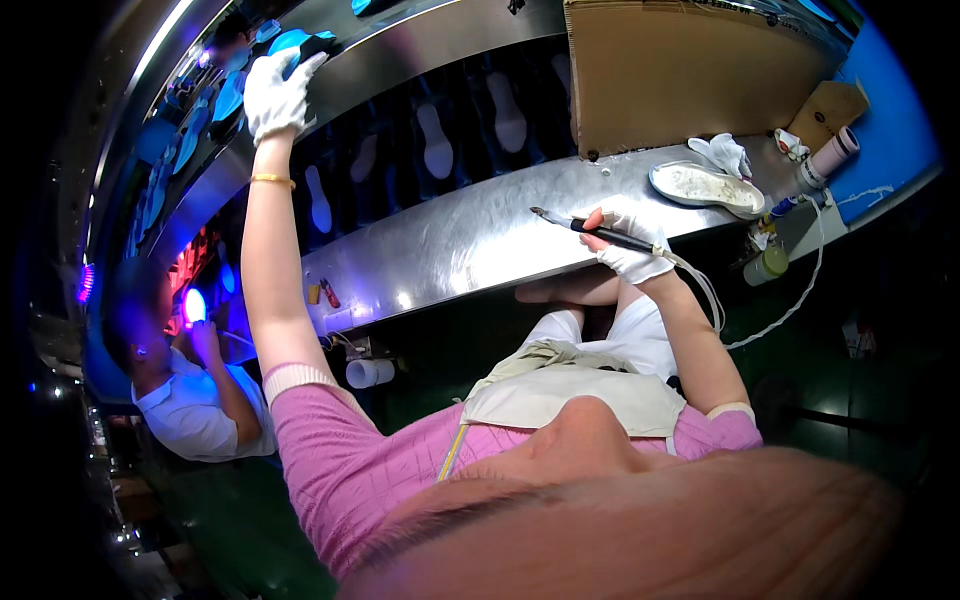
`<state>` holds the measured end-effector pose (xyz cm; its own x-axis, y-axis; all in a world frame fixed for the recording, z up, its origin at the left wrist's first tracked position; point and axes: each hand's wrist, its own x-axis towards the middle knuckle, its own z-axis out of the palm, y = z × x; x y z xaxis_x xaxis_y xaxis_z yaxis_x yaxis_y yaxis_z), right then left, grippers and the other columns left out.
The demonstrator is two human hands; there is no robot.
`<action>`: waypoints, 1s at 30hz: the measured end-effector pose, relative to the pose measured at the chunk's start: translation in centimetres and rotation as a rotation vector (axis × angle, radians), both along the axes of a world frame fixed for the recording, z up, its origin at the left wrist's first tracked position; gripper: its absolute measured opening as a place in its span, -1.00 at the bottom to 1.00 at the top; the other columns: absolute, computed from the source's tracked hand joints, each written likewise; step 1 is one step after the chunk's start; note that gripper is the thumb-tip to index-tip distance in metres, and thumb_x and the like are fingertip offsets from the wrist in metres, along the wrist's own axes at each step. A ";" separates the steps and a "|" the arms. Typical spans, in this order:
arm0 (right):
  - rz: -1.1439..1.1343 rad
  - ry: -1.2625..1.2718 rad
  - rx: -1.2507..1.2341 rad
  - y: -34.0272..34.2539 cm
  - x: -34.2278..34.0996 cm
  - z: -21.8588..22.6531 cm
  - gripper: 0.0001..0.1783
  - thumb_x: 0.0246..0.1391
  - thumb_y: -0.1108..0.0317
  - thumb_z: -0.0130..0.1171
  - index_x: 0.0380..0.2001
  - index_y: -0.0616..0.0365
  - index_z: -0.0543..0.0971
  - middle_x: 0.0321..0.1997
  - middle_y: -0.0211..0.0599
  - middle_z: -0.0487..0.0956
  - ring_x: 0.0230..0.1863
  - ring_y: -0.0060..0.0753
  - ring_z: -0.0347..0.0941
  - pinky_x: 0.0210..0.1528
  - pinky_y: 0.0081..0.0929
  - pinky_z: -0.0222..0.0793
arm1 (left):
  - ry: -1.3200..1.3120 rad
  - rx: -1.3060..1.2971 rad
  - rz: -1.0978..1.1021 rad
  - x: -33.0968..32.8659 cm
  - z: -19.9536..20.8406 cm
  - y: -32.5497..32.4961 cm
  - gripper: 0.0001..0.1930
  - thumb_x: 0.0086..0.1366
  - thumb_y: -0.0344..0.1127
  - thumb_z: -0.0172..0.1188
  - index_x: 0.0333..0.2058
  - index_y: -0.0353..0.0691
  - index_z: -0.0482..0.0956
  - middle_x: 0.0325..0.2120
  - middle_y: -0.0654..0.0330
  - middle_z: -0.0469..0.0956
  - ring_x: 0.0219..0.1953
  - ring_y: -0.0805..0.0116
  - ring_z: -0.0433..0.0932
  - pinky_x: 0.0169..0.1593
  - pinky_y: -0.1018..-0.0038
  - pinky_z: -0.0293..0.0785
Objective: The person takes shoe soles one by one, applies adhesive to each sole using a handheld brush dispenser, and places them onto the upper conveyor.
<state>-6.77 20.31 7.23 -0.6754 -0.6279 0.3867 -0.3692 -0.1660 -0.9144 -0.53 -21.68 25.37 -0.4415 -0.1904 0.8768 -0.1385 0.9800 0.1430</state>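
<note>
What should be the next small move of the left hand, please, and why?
Probably the left hand should draw the blue piece toward the bench: its fingers are already at that piece, while the right hand holds the tool over bare metal, with no piece under its tip.

From the person's head [640, 520] we look through one wide fisheye, steeply down over the pink sleeve [325, 435] and pale apron [570, 398], quite near, and outward across the metal desk [450, 240], whose long edges bow toward a black rim; both forearms [270, 225] lie within the view
</note>
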 end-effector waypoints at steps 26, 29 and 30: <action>0.150 -0.422 -0.017 -2.5 4.4 0.7 -0.84 -0.09 0.53 0.25 -0.43 0.16 0.47 -0.47 -0.43 0.49 -0.42 -0.64 0.39 -0.33 -0.65 0.36 | -0.006 2.411 -1.313 9.0 -22.7 21.7 -0.15 0.12 0.46 -0.28 0.11 -0.19 0.26 0.04 -0.04 0.34 0.05 0.00 0.36 0.15 0.05 0.25; 0.095 -0.326 -0.048 -3.9 3.8 0.0 -0.85 -0.07 0.57 0.23 -0.40 0.17 0.47 -0.42 -0.40 0.52 -0.38 -0.63 0.42 -0.28 -0.66 0.39 | 0.140 2.359 -1.249 8.4 -23.3 22.1 -0.22 0.12 0.42 -0.19 0.06 -0.14 0.32 -0.03 0.07 0.42 -0.02 0.11 0.42 0.08 0.15 0.36; 0.071 -0.325 -0.102 -4.3 3.8 0.3 -0.84 -0.07 0.58 0.22 -0.39 0.17 0.48 -0.40 -0.38 0.53 -0.36 -0.63 0.44 -0.26 -0.65 0.40 | 0.189 2.290 -1.239 8.0 -22.6 23.0 -0.23 0.13 0.41 -0.17 0.06 -0.13 0.33 -0.04 0.09 0.42 -0.02 0.13 0.43 0.07 0.19 0.39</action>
<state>-2.96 16.06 7.57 -0.7294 -0.6472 0.2218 -0.0454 -0.2777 -0.9596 7.45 1.29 2.80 -0.9679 -0.2296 -0.1020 0.1670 -0.8913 0.4215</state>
